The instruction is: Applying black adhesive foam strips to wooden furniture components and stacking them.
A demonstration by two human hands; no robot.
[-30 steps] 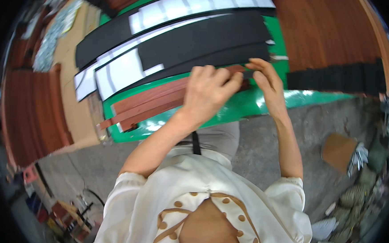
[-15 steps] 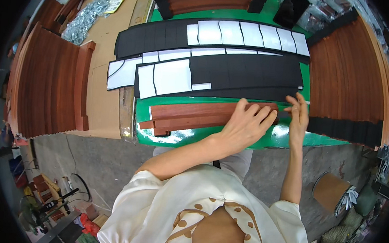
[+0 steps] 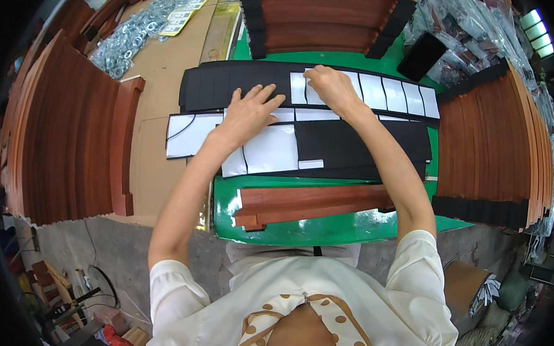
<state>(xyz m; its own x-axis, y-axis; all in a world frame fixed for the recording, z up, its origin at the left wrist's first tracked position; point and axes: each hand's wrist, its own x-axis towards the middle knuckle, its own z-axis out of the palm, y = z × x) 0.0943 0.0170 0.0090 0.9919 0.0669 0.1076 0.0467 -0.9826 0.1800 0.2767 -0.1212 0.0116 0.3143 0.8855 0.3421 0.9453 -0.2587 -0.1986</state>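
My left hand (image 3: pixel 250 112) lies with fingers spread on the black strip sheets, holding nothing. My right hand (image 3: pixel 334 89) has its fingers pinched together at the left end of the white section of the far black sheet (image 3: pixel 244 84). What sits between those fingertips is hidden. Dark curved lines split the white areas into several panels. Closer to me lies another black sheet (image 3: pixel 361 146) with white panels at its left end. A long reddish-brown wooden piece (image 3: pixel 313 204) with a stepped left end lies along the near edge of the green table, partly behind my right forearm.
Tall stacks of brown wooden boards stand at left (image 3: pixel 70 135), right (image 3: pixel 488 148) and the back (image 3: pixel 324 17). Metal rings (image 3: pixel 129 43) in a heap lie on the cardboard (image 3: pixel 159 121). A black phone-like slab (image 3: pixel 422 56) leans near plastic-wrapped parts (image 3: pixel 459 38). The green tabletop (image 3: pixel 324 230) ends before me.
Both hands have left the wooden piece and reached forward to the black sheets. My left hand moved left and my right hand moved left and away from me. The view has shifted too.
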